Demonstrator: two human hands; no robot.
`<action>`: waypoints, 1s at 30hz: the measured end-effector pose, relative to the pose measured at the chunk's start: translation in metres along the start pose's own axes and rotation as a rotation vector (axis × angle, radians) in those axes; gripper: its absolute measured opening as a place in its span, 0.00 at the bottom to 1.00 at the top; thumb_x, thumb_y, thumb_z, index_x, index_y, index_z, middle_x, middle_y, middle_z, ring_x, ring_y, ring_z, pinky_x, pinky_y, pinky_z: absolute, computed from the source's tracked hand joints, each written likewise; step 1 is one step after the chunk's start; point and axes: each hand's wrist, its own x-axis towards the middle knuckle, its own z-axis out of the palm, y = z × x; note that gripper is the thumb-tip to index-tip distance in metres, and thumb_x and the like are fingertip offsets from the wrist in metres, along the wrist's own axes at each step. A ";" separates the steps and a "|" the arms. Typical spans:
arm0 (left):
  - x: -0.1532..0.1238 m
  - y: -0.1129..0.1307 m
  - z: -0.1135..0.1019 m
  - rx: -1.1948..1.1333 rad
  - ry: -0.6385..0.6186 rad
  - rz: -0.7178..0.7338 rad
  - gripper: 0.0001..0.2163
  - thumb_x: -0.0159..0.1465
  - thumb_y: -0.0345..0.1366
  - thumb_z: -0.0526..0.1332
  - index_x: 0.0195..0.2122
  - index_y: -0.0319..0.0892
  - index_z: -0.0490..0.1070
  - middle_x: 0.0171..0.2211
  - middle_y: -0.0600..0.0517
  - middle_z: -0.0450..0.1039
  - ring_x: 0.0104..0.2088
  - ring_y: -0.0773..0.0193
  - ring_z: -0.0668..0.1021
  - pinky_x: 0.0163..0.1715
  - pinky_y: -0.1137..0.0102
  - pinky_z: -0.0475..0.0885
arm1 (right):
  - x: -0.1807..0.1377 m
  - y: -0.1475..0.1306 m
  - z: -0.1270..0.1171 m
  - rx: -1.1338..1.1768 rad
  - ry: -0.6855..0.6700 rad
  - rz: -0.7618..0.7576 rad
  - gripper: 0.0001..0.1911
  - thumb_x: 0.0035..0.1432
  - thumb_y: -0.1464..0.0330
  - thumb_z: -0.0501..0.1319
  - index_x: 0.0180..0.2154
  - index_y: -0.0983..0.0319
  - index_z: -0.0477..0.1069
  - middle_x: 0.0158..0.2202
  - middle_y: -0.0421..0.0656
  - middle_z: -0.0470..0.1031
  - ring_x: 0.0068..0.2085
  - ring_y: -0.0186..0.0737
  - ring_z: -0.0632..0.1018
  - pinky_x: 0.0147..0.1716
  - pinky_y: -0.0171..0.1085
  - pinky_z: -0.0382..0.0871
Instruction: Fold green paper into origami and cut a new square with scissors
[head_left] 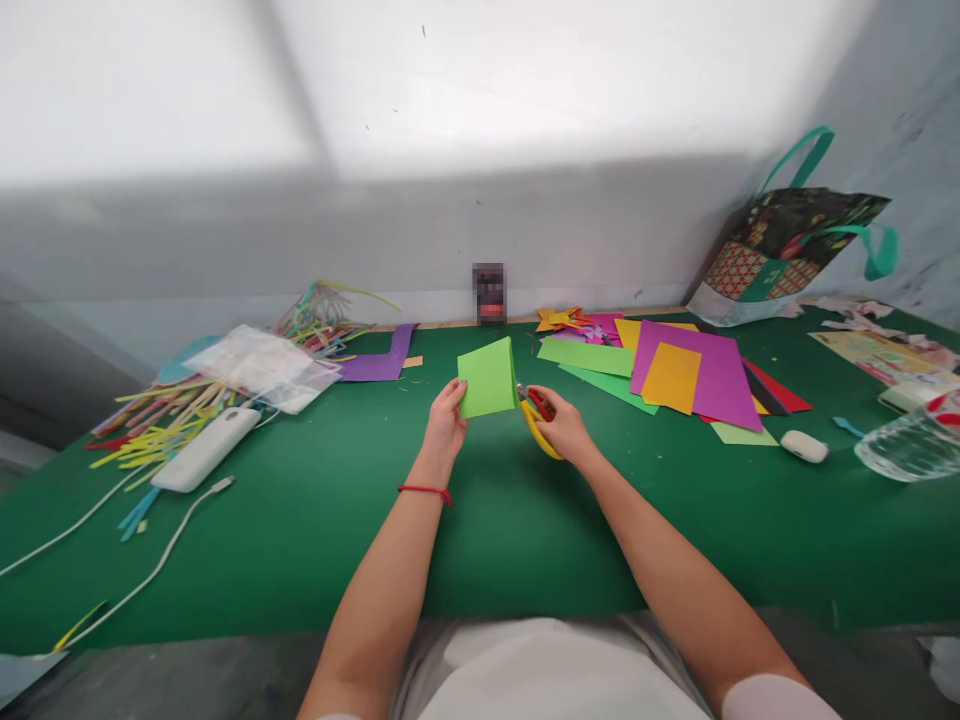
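My left hand [448, 415] pinches the left edge of a folded sheet of light green paper [487, 380], held up over the green table [510, 540]. Its fold or open edge faces right. In my right hand [561, 422] is a pair of scissors [541, 440] with yellow and red handles. The scissors' metal end meets the right edge of the paper near its lower corner. Most of the blades are hidden, so I cannot tell how far they reach into the paper.
Coloured paper sheets [720, 370] lie at the right, near a white case [804, 446] and a clear plastic bottle [911, 440]. A patterned bag [780, 250] leans on the wall. Leftward are paper strips [142, 430], a white power bank [204, 450], a cable [169, 555] and purple paper [371, 366].
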 end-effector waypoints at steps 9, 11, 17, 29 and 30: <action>-0.003 -0.013 -0.001 0.313 -0.129 0.127 0.18 0.47 0.43 0.67 0.36 0.38 0.71 0.29 0.49 0.76 0.32 0.60 0.78 0.33 0.68 0.71 | -0.004 -0.020 -0.007 0.615 0.073 0.101 0.27 0.43 0.53 0.66 0.42 0.60 0.64 0.16 0.29 0.60 0.12 0.27 0.60 0.11 0.30 0.55; -0.002 -0.017 -0.002 0.343 -0.144 0.114 0.20 0.48 0.43 0.67 0.38 0.37 0.70 0.29 0.49 0.76 0.32 0.61 0.78 0.34 0.68 0.70 | -0.003 -0.020 -0.007 0.631 0.089 0.127 0.29 0.38 0.55 0.68 0.41 0.60 0.63 0.17 0.29 0.62 0.12 0.26 0.60 0.10 0.30 0.54; -0.001 -0.020 0.001 0.517 -0.135 0.106 0.22 0.56 0.43 0.62 0.51 0.39 0.67 0.32 0.49 0.76 0.31 0.63 0.77 0.28 0.71 0.71 | 0.001 -0.013 -0.005 0.660 0.224 0.140 0.33 0.29 0.63 0.73 0.40 0.59 0.64 0.25 0.32 0.66 0.14 0.22 0.60 0.10 0.28 0.53; -0.016 -0.023 0.004 1.173 -0.335 0.373 0.26 0.59 0.30 0.57 0.60 0.43 0.57 0.48 0.44 0.73 0.41 0.59 0.78 0.42 0.65 0.72 | 0.008 -0.003 -0.013 0.790 0.373 0.080 0.26 0.34 0.62 0.71 0.35 0.58 0.61 0.23 0.30 0.60 0.16 0.22 0.61 0.11 0.26 0.57; -0.017 -0.023 0.004 1.225 -0.330 0.380 0.27 0.60 0.31 0.58 0.61 0.44 0.57 0.47 0.44 0.74 0.42 0.57 0.78 0.42 0.65 0.72 | 0.007 -0.004 -0.012 0.782 0.363 0.081 0.26 0.34 0.62 0.71 0.35 0.58 0.61 0.23 0.30 0.60 0.16 0.22 0.61 0.11 0.26 0.57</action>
